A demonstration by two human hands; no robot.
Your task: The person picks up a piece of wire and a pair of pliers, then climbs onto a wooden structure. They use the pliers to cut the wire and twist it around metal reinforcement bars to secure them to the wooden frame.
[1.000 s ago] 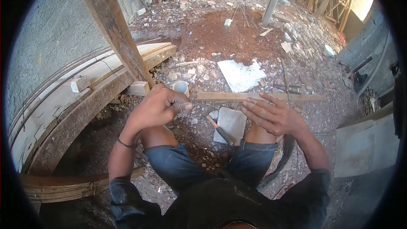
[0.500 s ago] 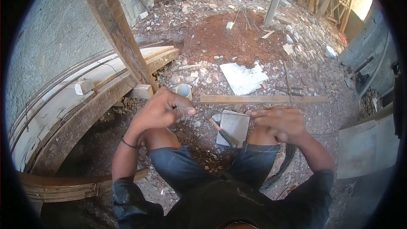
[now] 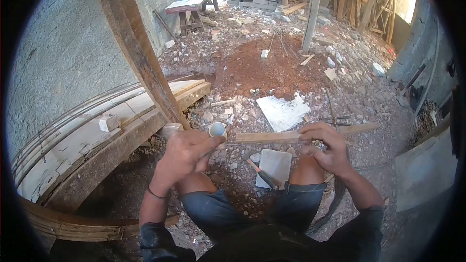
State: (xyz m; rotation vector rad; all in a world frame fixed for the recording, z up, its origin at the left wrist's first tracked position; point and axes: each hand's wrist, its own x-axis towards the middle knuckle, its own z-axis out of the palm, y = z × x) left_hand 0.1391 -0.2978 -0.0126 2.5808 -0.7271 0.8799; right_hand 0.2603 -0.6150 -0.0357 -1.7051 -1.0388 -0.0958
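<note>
My left hand (image 3: 187, 154) is closed above my left knee, thumb and forefinger pressed together. A thin, wire-like line seems to show at its fingertips, too fine to name. My right hand (image 3: 326, 148) hovers over my right knee, its fingers curled and a gap between forefinger and thumb; nothing shows clearly in it. Between my knees a hammer (image 3: 262, 174) with a dark and orange handle rests on a pale square tile (image 3: 275, 165). Just beyond my left fingertips stands a pale cup-like container (image 3: 217, 130).
A wooden batten (image 3: 267, 138) lies across the ground ahead, with a white broken sheet (image 3: 281, 112) behind it. At left, a slanted post (image 3: 141, 53) stands by stacked boards (image 3: 102, 150) and long rods. Farther off are a soil mound (image 3: 252, 68) and a small bench (image 3: 189, 4).
My right hand has loosened from a tighter pinch, and its fingers are now more apart. My left hand has shifted slightly right and down. The camera view has tilted up a little.
</note>
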